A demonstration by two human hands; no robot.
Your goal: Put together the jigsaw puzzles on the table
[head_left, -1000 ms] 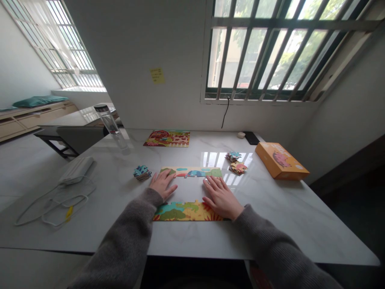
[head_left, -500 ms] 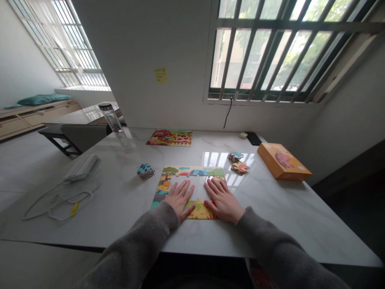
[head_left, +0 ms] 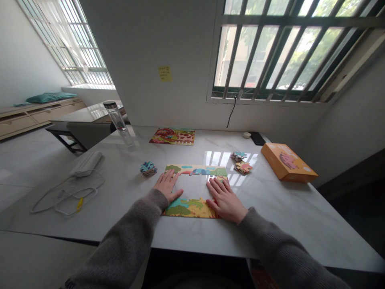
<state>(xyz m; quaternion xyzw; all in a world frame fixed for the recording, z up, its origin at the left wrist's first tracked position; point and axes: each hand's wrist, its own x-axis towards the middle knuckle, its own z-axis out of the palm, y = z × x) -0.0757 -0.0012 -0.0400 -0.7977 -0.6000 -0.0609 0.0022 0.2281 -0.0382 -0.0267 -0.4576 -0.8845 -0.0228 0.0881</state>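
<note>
A jigsaw puzzle border (head_left: pixel 192 206) lies joined on the white table, its middle showing bare tabletop. My left hand (head_left: pixel 166 186) rests flat over the border's left side, fingers stretched out and thumb pointing inward. On the right side, my right hand (head_left: pixel 224 198) lies palm down with its fingers spread, covering part of that edge. Neither hand grips anything. A stack of blue puzzle pieces (head_left: pixel 148 169) sits just left of the border. Two more piles, one bluish (head_left: pixel 238 155) and one yellow-pink (head_left: pixel 243 167), lie off its upper right corner.
A farm picture sheet (head_left: pixel 173 136) lies near the wall. An orange box (head_left: pixel 287 162) stands at the right, near a dark phone (head_left: pixel 257 138) and a small white object (head_left: pixel 246 135). At the left are a glass bottle (head_left: pixel 116 116) and a white device (head_left: pixel 87 163) with a looped cable (head_left: pixel 61 206).
My left hand has slid left, from the inner lower part of the puzzle border onto its left side. My right hand stays on the right side. The view has shifted slightly.
</note>
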